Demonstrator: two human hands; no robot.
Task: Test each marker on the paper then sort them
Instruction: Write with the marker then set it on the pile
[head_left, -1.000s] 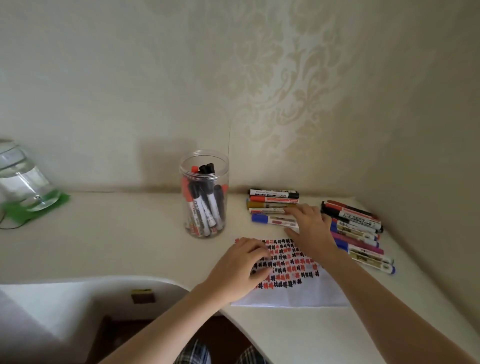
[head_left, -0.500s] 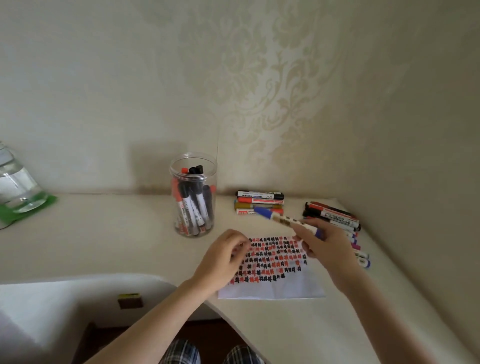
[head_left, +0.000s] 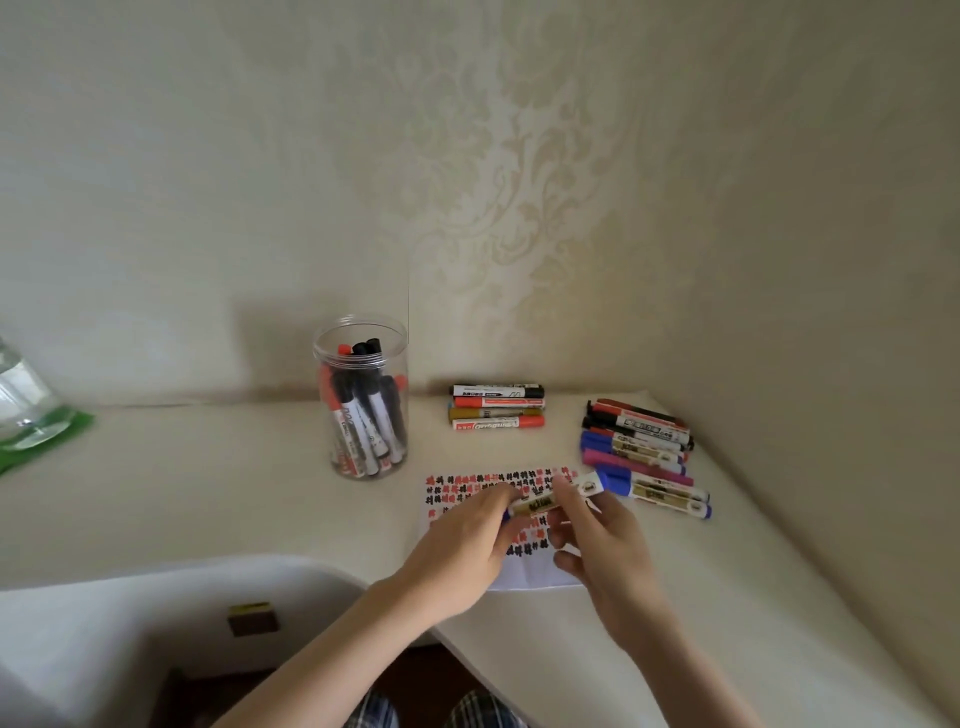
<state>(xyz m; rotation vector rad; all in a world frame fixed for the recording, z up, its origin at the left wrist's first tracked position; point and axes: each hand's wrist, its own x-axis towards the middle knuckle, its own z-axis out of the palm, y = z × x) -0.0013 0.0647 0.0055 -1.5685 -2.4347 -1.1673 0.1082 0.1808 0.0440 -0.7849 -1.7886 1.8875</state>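
A blue-capped marker (head_left: 563, 496) with a gold label lies across both my hands, held over the white paper (head_left: 524, 574), which is covered with rows of red and black test marks. My left hand (head_left: 462, 545) grips its left end and my right hand (head_left: 597, 535) pinches its middle; the blue cap points right. A group of markers (head_left: 496, 406) lies at the back of the desk. Another pile of markers (head_left: 636, 444) lies at the right. A clear jar (head_left: 361, 397) holds several black and red markers upright.
The cream desk (head_left: 208, 493) meets the wallpapered wall behind and to the right. A glass bottle on a green mat (head_left: 31, 421) stands at the far left. The desk edge curves in front of my knees.
My right hand lifted the blue-capped marker from the back group and carried it over the paper. My left hand rose off the paper and took hold of the marker's other end.
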